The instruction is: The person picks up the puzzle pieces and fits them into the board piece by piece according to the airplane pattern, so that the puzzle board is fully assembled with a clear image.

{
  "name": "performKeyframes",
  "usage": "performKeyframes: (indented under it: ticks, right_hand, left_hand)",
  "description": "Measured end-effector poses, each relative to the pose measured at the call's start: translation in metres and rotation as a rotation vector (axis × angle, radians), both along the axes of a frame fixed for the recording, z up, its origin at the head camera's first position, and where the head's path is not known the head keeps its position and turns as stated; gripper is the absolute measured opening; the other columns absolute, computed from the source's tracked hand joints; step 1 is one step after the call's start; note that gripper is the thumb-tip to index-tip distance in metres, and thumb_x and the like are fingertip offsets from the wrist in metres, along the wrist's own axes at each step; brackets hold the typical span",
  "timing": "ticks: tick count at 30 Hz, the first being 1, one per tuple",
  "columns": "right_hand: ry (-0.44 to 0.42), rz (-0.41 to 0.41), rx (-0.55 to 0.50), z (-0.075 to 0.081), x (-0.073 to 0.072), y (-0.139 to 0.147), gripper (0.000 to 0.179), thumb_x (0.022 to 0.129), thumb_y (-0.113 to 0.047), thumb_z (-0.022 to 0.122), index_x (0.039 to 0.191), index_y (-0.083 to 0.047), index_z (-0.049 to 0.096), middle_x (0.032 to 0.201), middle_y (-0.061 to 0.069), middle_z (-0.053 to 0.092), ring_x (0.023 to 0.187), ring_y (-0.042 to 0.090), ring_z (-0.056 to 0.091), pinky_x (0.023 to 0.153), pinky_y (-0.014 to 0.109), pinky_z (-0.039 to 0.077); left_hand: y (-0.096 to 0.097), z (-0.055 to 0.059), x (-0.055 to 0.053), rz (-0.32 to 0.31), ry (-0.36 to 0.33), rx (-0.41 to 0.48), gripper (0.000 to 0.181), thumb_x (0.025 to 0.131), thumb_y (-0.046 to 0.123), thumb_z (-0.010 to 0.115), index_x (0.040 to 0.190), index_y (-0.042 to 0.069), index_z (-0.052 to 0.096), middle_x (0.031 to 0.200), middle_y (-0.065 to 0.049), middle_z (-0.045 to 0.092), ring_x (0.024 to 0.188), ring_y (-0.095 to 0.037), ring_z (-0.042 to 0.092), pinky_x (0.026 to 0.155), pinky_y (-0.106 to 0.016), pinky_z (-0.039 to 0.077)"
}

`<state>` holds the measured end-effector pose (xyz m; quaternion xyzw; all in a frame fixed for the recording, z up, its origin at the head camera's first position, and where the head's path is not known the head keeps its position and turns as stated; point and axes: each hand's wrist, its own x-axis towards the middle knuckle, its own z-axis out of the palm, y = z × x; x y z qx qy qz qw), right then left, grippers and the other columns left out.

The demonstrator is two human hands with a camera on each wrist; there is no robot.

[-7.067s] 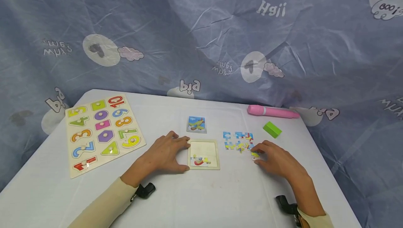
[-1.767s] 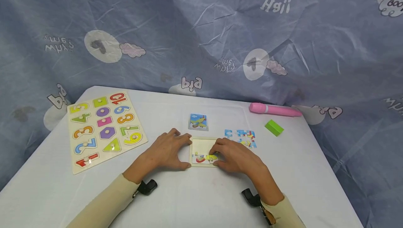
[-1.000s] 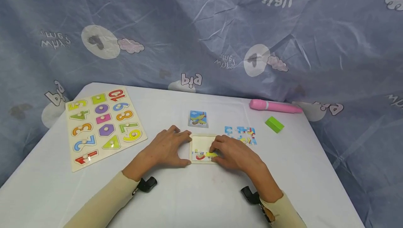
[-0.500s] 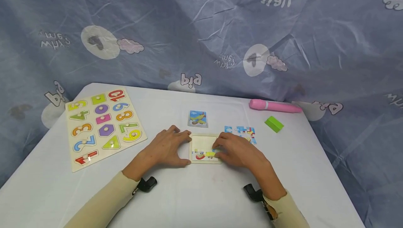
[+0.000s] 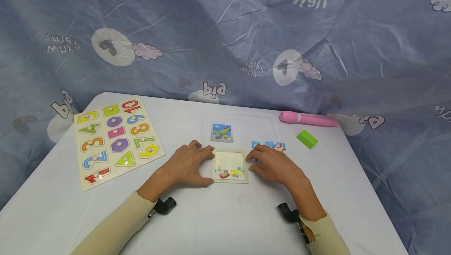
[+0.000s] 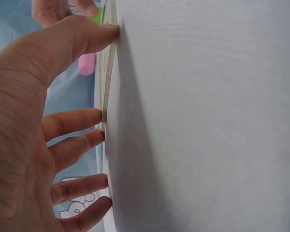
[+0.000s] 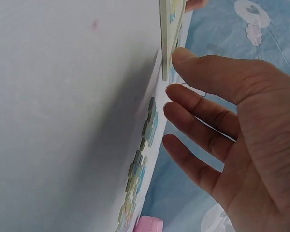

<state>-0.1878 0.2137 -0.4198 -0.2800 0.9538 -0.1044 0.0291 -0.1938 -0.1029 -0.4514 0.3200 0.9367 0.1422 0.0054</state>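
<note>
A square wooden puzzle tray (image 5: 229,158) lies at the middle of the table in the head view, with a row of joined jigsaw pieces (image 5: 232,174) along its near side. My left hand (image 5: 184,167) rests thumb and fingertips against the tray's left edge, fingers spread. The left wrist view shows this contact along the tray's rim (image 6: 108,77). Just off the tray's right edge is my right hand (image 5: 273,165), its fingers loosely bent and holding nothing. Loose jigsaw pieces (image 5: 278,146) lie behind that hand, partly hidden in the head view; the right wrist view shows several pieces (image 7: 150,125).
Beyond the tray lies a small airplane picture (image 5: 221,132). A number-and-shape peg board (image 5: 118,145) occupies the left side of the table. At the right are a green block (image 5: 307,139) and a pink marker-shaped stick (image 5: 308,119). A printed curtain (image 5: 211,31) hangs behind.
My right hand carried a piece from the loose pieces into the tray's near row, let go and has moved right, off the tray. My left hand has stayed at the tray's left edge.
</note>
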Motion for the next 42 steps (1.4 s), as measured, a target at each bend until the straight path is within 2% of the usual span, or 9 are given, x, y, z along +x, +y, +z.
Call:
performKeyframes:
  ticks: [12,25,33,36,42]
  right_hand:
    - [0.026,-0.029,-0.002,-0.004,-0.006,0.013,0.032,0.094,-0.016,0.085,0.125,-0.012,0.077,0.123,0.006,0.069,0.117,0.026,0.065,0.098,0.047,0.056]
    - [0.036,-0.05,-0.004,-0.01,-0.011,0.026,0.034,0.095,-0.013,0.083,0.128,-0.011,0.075,0.128,0.007,0.068,0.12,0.027,0.063,0.099,0.047,0.055]
    - [0.025,-0.056,-0.029,-0.011,-0.011,0.029,0.031,0.096,-0.009,0.081,0.126,-0.011,0.076,0.128,0.007,0.068,0.124,0.03,0.063,0.108,0.054,0.051]
    - [0.02,-0.053,-0.034,-0.01,-0.011,0.029,0.031,0.096,-0.007,0.08,0.126,-0.011,0.076,0.128,0.007,0.068,0.124,0.03,0.063,0.109,0.054,0.05]
    - [0.003,-0.064,-0.025,-0.011,-0.013,0.031,0.031,0.097,-0.007,0.08,0.127,-0.012,0.077,0.128,0.006,0.068,0.123,0.029,0.063,0.102,0.049,0.055]
  left_hand:
    - [0.0,-0.001,-0.001,-0.002,-0.004,0.0,0.077,0.078,0.064,0.083,0.141,0.022,0.071,0.156,0.002,0.06,0.134,-0.026,0.053,0.098,-0.049,0.052]
    - [0.001,0.0,0.001,-0.001,-0.002,0.004,0.077,0.077,0.063,0.084,0.14,0.021,0.071,0.156,0.002,0.06,0.134,-0.027,0.053,0.098,-0.049,0.052]
    - [0.0,-0.001,0.002,0.005,-0.002,-0.003,0.077,0.077,0.064,0.083,0.14,0.022,0.071,0.156,0.002,0.06,0.134,-0.026,0.053,0.098,-0.049,0.052]
    - [0.0,-0.001,0.001,0.004,0.002,0.001,0.077,0.077,0.063,0.083,0.14,0.022,0.071,0.155,0.002,0.06,0.133,-0.026,0.053,0.098,-0.049,0.052]
    - [0.0,-0.001,0.002,0.003,-0.003,0.003,0.077,0.077,0.064,0.084,0.14,0.022,0.071,0.156,0.003,0.06,0.133,-0.026,0.053,0.098,-0.048,0.052]
